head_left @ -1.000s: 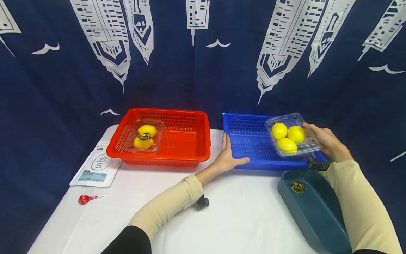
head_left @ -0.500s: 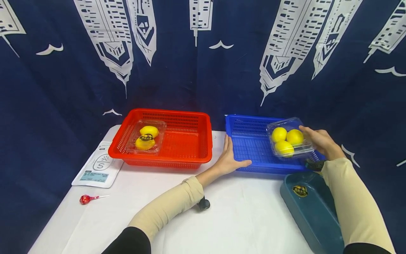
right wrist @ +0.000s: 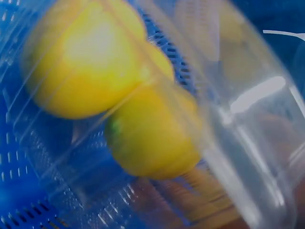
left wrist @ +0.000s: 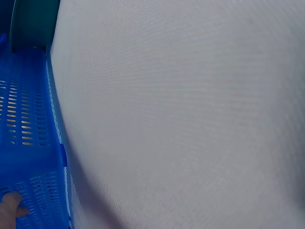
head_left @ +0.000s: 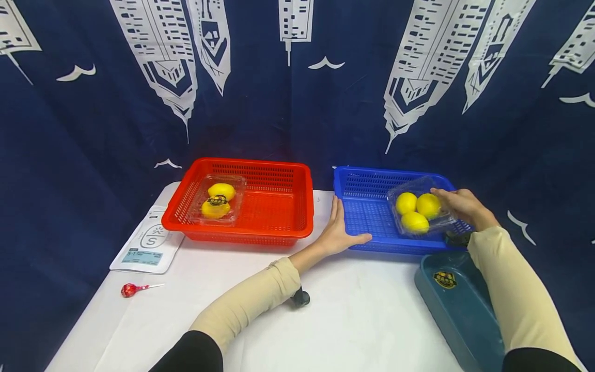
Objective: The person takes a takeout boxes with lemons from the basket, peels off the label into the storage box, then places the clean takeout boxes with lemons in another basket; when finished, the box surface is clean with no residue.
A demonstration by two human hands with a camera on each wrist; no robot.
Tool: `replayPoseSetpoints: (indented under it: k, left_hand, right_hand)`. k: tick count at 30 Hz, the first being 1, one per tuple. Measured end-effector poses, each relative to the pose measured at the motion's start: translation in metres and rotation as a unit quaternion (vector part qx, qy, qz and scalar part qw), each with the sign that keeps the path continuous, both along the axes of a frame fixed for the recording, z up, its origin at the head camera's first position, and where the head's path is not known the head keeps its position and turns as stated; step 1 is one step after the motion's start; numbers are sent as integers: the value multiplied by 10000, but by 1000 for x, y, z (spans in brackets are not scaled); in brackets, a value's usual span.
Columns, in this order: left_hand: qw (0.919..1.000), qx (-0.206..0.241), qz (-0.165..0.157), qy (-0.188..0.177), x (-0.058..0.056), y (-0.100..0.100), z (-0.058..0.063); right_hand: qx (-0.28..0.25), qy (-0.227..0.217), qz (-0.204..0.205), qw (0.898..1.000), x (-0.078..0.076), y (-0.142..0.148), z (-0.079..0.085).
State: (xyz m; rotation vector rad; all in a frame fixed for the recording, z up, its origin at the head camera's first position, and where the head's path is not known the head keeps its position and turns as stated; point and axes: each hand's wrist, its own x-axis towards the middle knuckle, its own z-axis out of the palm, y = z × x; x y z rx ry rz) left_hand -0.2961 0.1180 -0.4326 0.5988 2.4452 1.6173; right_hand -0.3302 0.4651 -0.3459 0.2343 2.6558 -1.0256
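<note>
My right hand (head_left: 465,204) grips the right edge of a clear plastic fruit box (head_left: 447,223). Inside it are three round yellow fruits (head_left: 416,209) that look like lemons. The box is tilted and sits within the right part of the blue basket (head_left: 367,217); whether it touches the bottom I cannot tell. At the basket's left end, my left hand (head_left: 338,235) rests with straight fingers and the thumb spread along the near rim. A fingertip (left wrist: 8,210) shows against the blue wall in the left wrist view. The right wrist view has the fruits (right wrist: 152,129) up close through the plastic.
A red basket (head_left: 274,214) at left holds another clear box (head_left: 197,199) with two lemons. Left of it lie a white pouch (head_left: 146,240) and a red lollipop (head_left: 130,290). A dark teal bin (head_left: 460,310) stands under my right forearm.
My right hand has lowered the clear box of yellow fruits into the blue basket, moving slightly left. The left hand keeps its place at the basket's left end.
</note>
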Motion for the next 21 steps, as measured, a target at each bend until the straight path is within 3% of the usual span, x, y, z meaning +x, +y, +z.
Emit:
replayPoseSetpoints:
  k: [21]
  left_hand:
    - [10000, -38, 12, 71, 0, 0, -1]
  right_hand:
    - [764, 184, -917, 9927, -5, -3, -6]
